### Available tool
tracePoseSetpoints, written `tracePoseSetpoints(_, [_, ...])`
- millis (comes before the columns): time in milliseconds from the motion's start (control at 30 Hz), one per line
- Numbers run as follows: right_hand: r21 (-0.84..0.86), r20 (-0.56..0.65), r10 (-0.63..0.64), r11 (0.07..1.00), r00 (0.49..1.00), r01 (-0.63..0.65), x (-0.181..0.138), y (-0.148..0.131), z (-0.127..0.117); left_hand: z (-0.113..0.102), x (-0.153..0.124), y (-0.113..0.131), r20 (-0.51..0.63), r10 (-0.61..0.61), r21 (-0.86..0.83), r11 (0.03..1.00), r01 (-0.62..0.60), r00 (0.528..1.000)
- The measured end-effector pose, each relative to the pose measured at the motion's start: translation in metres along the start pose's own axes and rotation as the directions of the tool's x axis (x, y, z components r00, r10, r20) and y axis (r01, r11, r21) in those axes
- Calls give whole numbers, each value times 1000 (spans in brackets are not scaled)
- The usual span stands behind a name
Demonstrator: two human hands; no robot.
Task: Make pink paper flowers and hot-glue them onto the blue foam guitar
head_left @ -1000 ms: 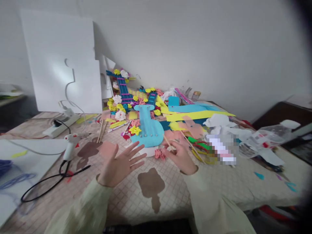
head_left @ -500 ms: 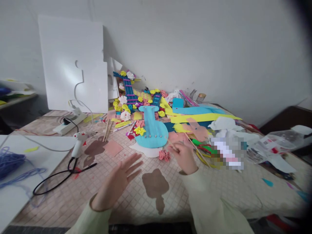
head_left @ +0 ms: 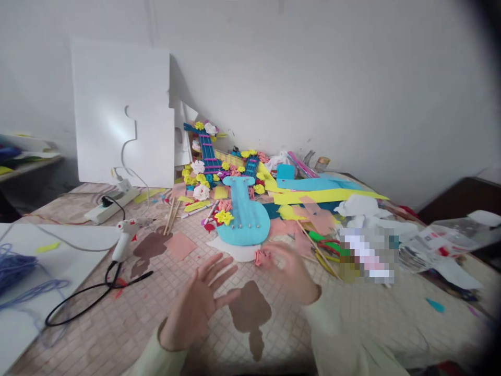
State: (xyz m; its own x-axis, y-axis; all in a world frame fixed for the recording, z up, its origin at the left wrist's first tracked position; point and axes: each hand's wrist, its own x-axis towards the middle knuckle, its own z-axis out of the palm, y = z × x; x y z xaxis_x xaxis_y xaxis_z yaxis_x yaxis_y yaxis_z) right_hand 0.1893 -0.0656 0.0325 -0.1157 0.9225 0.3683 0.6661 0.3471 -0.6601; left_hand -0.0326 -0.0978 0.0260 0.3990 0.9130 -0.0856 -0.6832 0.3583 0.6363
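My left hand [head_left: 198,300] hovers open above the tiled tablecloth, fingers spread, holding nothing. My right hand [head_left: 287,269] is blurred by motion just right of it, close to a small pink paper flower [head_left: 261,257]; its fingers cannot be made out. Beyond both hands lies a light-blue foam guitar shape [head_left: 245,214] on a white cut-out. A brown guitar-shaped piece [head_left: 250,313] lies flat between my wrists.
A white glue gun [head_left: 124,237] with a black cord lies at the left, near a power strip [head_left: 109,205]. A white foam board [head_left: 117,112] leans on the wall. Coloured paper, flowers, wooden sticks [head_left: 171,215] and scissors crowd the back. Blue yarn [head_left: 15,266] sits far left.
My right hand has drawn back from the stick near the blue guitar and now moves fast. My left hand stays open and has shifted slightly. The view has panned a little left.
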Motion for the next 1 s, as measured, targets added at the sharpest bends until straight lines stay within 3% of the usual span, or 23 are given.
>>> tracePoseSetpoints(67, [341,242,-65,940,968,-22,-10,-26,13,11,4,-10,143,-61,8,998,60,988])
tracePoseSetpoints(133, [491,268,37,854,963,-170,-17,-39,24,16,7,-15,228,-63,28,998,58,972])
tracePoseSetpoints(233, [563,279,169,769,945,-304,-22,-38,30,15,8,-15,275,-73,27,997,68,959])
tracePoseSetpoints(367, [575,298,157,758,942,-308,-22,-30,27,11,2,-11,273,-82,76,995,63,959])
tracePoseSetpoints(533, [577,330,193,734,924,-360,-25,-21,23,2,0,-5,201,63,176,979,-100,977])
tracePoseSetpoints(667, [468,184,347,792,920,-392,-34,4,0,-21,0,22,12,210,220,953,-207,978])
tracePoseSetpoints(833, [285,-166,516,841,841,-460,-54,40,-43,-41,-13,63,-259,458,251,882,-399,850])
tracePoseSetpoints(933, [206,-290,573,820,766,-535,-61,48,-59,-36,-19,70,-315,499,227,865,-447,807])
tracePoseSetpoints(1000, [183,-320,586,809,745,-558,-60,45,-59,-28,-18,67,-280,500,186,866,-464,820])
